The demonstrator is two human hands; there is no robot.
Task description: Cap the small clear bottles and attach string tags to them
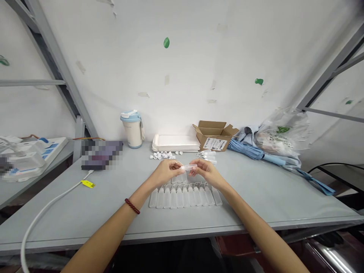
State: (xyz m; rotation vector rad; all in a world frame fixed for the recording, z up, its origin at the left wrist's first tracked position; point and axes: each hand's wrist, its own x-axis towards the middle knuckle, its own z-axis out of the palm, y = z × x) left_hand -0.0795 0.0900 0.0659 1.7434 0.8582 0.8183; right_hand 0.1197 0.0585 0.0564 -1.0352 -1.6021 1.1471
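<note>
Both hands are pinched closed on one small translucent bottle (191,167), held level between them: the left hand (167,169) has the fingertips at its white end, the right hand (209,171) grips the other end. Just nearer the body than the hands, a row of similar bottles (186,198) lies side by side on the bench (287,195) (thin white loops at their tops). Beyond the left hand sit loose white caps (163,156); beyond the right, a few more bottles (209,153) lie together. Farther past the hands are a stack of white trays (178,142), an open cardboard box (215,142) and, off to the left, a lidded tumbler (132,131).
</note>
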